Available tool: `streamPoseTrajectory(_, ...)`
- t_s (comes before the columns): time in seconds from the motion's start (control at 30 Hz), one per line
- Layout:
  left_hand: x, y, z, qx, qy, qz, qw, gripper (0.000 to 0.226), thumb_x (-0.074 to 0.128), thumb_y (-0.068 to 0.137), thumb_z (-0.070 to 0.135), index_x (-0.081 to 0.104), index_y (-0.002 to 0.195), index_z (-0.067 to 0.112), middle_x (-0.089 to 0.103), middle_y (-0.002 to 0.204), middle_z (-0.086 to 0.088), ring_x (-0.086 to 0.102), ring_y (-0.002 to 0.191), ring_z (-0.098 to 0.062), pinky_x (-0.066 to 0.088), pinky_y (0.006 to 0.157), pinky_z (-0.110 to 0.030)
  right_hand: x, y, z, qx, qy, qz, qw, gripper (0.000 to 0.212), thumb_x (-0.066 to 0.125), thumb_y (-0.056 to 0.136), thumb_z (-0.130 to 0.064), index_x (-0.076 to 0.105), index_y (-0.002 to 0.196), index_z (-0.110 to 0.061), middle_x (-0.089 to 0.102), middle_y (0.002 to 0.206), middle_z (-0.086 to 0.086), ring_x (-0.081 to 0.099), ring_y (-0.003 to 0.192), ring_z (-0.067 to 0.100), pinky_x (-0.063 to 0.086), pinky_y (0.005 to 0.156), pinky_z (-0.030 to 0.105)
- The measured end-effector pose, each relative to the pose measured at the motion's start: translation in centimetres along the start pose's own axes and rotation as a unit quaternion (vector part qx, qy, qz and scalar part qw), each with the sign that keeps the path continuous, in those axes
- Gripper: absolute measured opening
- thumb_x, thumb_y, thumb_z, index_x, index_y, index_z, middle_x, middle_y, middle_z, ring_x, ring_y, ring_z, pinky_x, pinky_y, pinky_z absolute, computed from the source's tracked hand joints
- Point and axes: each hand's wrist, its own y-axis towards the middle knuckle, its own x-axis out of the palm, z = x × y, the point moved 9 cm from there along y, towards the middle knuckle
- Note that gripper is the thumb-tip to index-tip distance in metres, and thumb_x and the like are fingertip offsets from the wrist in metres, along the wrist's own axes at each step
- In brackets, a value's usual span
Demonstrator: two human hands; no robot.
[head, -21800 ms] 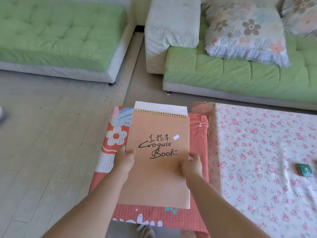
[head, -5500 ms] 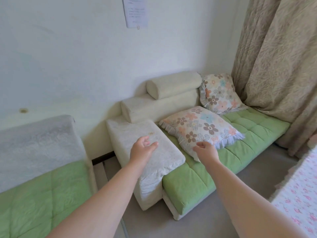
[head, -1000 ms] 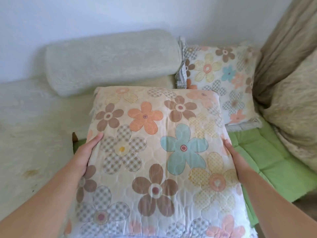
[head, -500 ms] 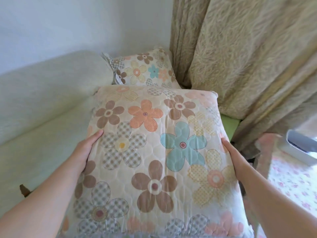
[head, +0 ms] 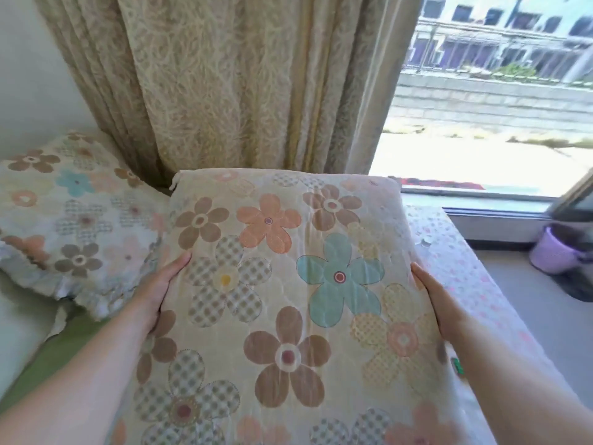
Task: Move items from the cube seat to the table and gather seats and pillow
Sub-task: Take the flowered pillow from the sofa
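Two hands carry a flower-print pillow (head: pixel 288 284) by its side edges above the gap between the green sofa (head: pixel 64 342) and the cloth-covered bench (head: pixel 449 252). The left hand (head: pixel 157 290) and right hand (head: pixel 433 303) each have a closed grip, thumb on its face, fingers hidden behind. Gathering the pillow looks under way. The cube seat is out of view, so the rest cannot be judged. No writing is legible.
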Motion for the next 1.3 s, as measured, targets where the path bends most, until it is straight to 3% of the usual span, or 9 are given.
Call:
streamPoseTrajectory(0.2,12.5,0.7,-2.4,-0.018,0.056,-0.133,0.989,0.08,0.085,0.048,0.058,0.067,0.118,0.023,0.07,0.118,-0.007,0.065,0.111,-0.03,0.044,0.102,-0.052,-11.8,-11.3,0.3,-0.084,0.017,0.143,0.986,0.036,0.058,0.08,-0.055,0.07,0.103,-0.029,0.076,0.097,0.002,0.068,0.091,0.02,0.049,0.085,0.037)
streamPoseTrajectory(0.27,18.4,-2.0,-3.6,-0.021,0.078,-0.184,0.98,0.068,0.081,0.058,0.053,0.068,0.116,0.02,0.071,0.115,-0.009,0.066,0.107,-0.03,0.045,0.101,-0.05,-16.2,-15.4,2.0,-0.094,0.05,0.185,0.977,0.055,0.063,0.071,-0.062,0.067,0.115,-0.029,0.073,0.106,0.003,0.065,0.102,0.021,0.048,0.092,0.038)
streamPoseTrajectory(0.37,25.2,-5.8,-5.8,-0.018,0.092,-0.256,0.962,0.038,0.063,0.083,0.039,0.067,0.115,0.019,0.073,0.106,-0.008,0.071,0.092,-0.025,0.051,0.091,-0.042,-21.3,-21.7,4.9,-0.091,0.09,0.267,0.955,0.052,0.063,0.072,-0.061,0.071,0.109,-0.026,0.075,0.102,0.004,0.065,0.103,0.024,0.048,0.093,0.04)
streamPoseTrajectory(0.47,29.9,-9.4,-9.4,-0.044,0.1,-0.293,0.95,0.042,0.066,0.082,0.037,0.065,0.12,0.018,0.069,0.115,-0.012,0.067,0.102,-0.03,0.051,0.086,-0.044,-26.1,-28.7,9.1,-0.075,0.095,0.341,0.932,0.076,0.072,0.045,-0.075,0.074,0.104,-0.026,0.074,0.106,0.008,0.066,0.105,0.028,0.045,0.101,0.046)
streamPoseTrajectory(0.57,34.5,-13.1,-13.2,-0.077,0.115,-0.333,0.933,0.047,0.071,0.076,0.04,0.067,0.116,0.015,0.069,0.114,-0.016,0.067,0.1,-0.034,0.054,0.086,-0.046,-29.3,-36.0,12.1,-0.079,0.111,0.402,0.905,0.058,0.068,0.062,-0.068,0.075,0.098,-0.023,0.075,0.098,0.005,0.069,0.095,0.023,0.05,0.091,0.041)
streamPoseTrajectory(0.67,40.3,-17.9,-16.7,-0.102,0.158,-0.409,0.893,0.038,0.063,0.083,0.042,0.068,0.111,0.017,0.075,0.098,-0.013,0.073,0.077,-0.028,0.06,0.065,-0.039,-32.4,-43.3,15.4,-0.068,0.14,0.469,0.87,0.054,0.065,0.067,-0.066,0.074,0.097,-0.022,0.075,0.097,0.006,0.069,0.094,0.025,0.049,0.094,0.042)
streamPoseTrajectory(0.77,45.9,-23.1,-20.1,-0.125,0.199,-0.477,0.847,0.033,0.054,0.09,0.04,0.066,0.11,0.018,0.076,0.081,-0.009,0.073,0.064,-0.023,0.058,0.051,-0.034,-36.3,-50.4,20.7,-0.069,0.163,0.523,0.834,0.077,0.067,0.048,-0.082,0.072,0.106,-0.03,0.074,0.106,0.002,0.067,0.103,0.025,0.043,0.103,0.045)
streamPoseTrajectory(1.13,56.4,-38.3,-30.8,-0.144,0.343,-0.616,0.694,0.038,0.059,0.085,0.045,0.066,0.112,0.019,0.075,0.082,-0.01,0.072,0.064,-0.024,0.058,0.053,-0.033,-30.5,-68.2,33.1,-0.086,0.298,0.67,0.674,0.095,0.075,0.03,-0.077,0.068,0.11,-0.026,0.071,0.113,0.002,0.064,0.107,0.023,0.043,0.104,0.042)
streamPoseTrajectory(1.3,57.9,-46.4,-34.9,-0.147,0.387,-0.649,0.638,0.051,0.066,0.076,0.051,0.066,0.117,0.02,0.07,0.107,-0.017,0.071,0.074,-0.029,0.059,0.067,-0.04,-27.2,-75.3,38.1,-0.1,0.34,0.706,0.614,0.098,0.074,0.032,-0.077,0.067,0.114,-0.025,0.07,0.111,0.001,0.064,0.106,0.022,0.042,0.104,0.04)
